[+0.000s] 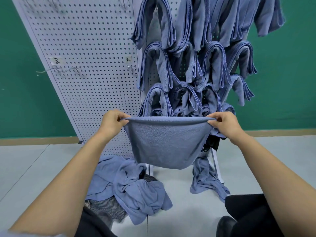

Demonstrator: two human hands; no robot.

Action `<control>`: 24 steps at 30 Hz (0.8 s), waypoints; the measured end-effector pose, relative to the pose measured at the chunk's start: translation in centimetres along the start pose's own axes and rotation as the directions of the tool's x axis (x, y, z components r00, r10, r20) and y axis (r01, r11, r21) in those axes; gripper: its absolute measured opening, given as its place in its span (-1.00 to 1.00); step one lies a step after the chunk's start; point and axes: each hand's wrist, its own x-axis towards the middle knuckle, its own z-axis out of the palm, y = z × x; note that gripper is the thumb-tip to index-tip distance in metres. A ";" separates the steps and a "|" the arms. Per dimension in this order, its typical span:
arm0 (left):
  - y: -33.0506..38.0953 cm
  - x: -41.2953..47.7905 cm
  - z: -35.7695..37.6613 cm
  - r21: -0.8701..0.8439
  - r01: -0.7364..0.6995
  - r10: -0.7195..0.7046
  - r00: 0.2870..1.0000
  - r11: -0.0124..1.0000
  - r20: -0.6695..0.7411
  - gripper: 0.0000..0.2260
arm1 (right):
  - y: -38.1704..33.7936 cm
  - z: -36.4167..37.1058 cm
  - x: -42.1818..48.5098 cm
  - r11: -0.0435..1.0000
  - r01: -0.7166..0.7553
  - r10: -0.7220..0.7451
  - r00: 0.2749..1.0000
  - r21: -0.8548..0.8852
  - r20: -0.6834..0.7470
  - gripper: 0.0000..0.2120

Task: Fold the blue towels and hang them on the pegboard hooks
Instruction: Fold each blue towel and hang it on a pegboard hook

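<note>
The left hand (112, 123) was closed in a pinch on the upper left corner of a blue towel (164, 142), the thumb and fingers gathered tightly around the bunched edge. The right hand (224, 124) was closed the same way on the upper right corner. Between the two hands the towel's top edge was stretched nearly level, and the cloth hung below it in a smooth, rounded fold, held in the air at the centre of the view.

Behind it, from 12 to 2 o'clock, many folded towels (196, 57) were draped in rows on the hooks of a white pegboard (85, 48); its left panel at 11 o'clock was left mostly bare, with a few empty hooks (131, 68). At 6 to 7 o'clock a crumpled heap of towels (135, 190) lay on the pale floor (25, 168), and another loose towel (205, 180) lay at 5 o'clock by the pegboard's foot.
</note>
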 end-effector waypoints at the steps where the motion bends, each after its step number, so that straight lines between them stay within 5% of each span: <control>1: -0.1 0.1 -0.1 0.014 -0.025 0.025 1.000 1.000 -0.008 -0.86 | 0.0 0.0 0.1 1.000 0.018 -0.018 1.000 -0.023 -0.025 -0.83; 5: -0.7 0.4 -0.6 -0.092 -0.016 0.014 1.000 0.996 -0.024 -0.90 | -0.1 -0.3 0.1 0.998 0.059 -0.060 0.996 -0.018 -0.062 -0.94; 8: -0.8 0.4 -1.1 -0.344 0.097 -0.109 0.994 0.934 -0.014 -0.89 | 0.2 -0.4 0.3 0.961 -0.036 0.046 0.999 0.273 -0.028 -0.84; 11: -0.7 0.4 -2.0 -0.560 0.207 -0.216 0.975 0.802 0.052 -0.89 | -0.3 -0.7 0.1 0.812 -0.137 0.136 0.990 0.567 0.044 -0.81; 14: -0.6 0.4 -2.7 -0.734 0.389 -0.307 0.917 0.557 0.254 -0.82 | -1.2 -1.0 0.3 0.637 -0.201 0.153 0.979 0.744 0.134 -0.81; 19: 0.6 -0.1 -0.8 -0.741 0.607 -0.430 0.773 0.289 0.466 -0.89 | -2.0 0.3 0.1 0.525 -0.436 0.372 0.890 0.731 0.264 -0.80; 24: 3.7 0.0 1.4 -0.783 0.542 -0.415 0.816 0.305 0.403 -0.99 | -4.1 1.9 0.1 0.586 -0.311 0.249 0.948 0.748 0.198 -0.82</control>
